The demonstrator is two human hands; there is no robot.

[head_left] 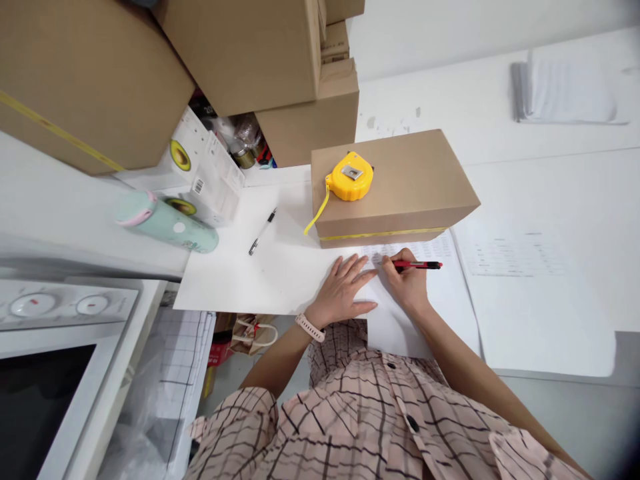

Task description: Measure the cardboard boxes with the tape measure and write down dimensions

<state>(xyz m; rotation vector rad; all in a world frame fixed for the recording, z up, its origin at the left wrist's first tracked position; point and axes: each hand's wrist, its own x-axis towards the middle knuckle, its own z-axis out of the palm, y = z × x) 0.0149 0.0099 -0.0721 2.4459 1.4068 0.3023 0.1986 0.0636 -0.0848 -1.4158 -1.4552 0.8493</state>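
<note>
My right hand (407, 283) is closed around a red and black pen (417, 265), its tip end hidden by the fingers over a printed paper sheet (440, 307). Flat beside it lies my left hand (343, 290), fingers spread, partly on the paper's left edge and partly on the white table (240, 283). Just beyond both hands stands a brown cardboard box (415, 177), covering the top of the sheet. A yellow tape measure (353, 177) with a yellow strap rests on the box's lid, near its left end.
A black and clear pen (263, 231) lies to the left. Further left are a mint green bottle (175, 223) and white avocado-print boxes (207, 167). Large cartons (250, 53) are stacked behind. More papers (540, 300) lie right; a microwave (65, 360) stands lower left.
</note>
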